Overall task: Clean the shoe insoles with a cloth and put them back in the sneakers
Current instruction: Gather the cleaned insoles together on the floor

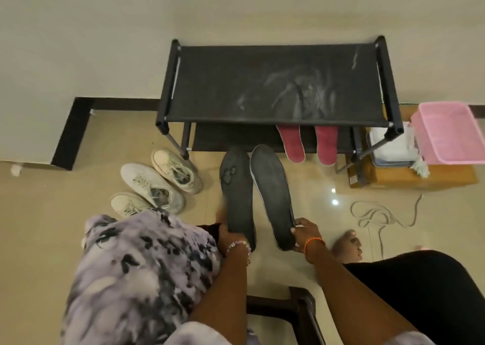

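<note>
Insoles up off the floor, two dark grey ones side by side in front of the black shoe rack: the left hand grips the heel of the left insole, while the right hand pinches the heel of the right insole. Three pale sneakers sit on the tiles to the left, and two pink insoles poke out from the rack's lower shelf.
</note>
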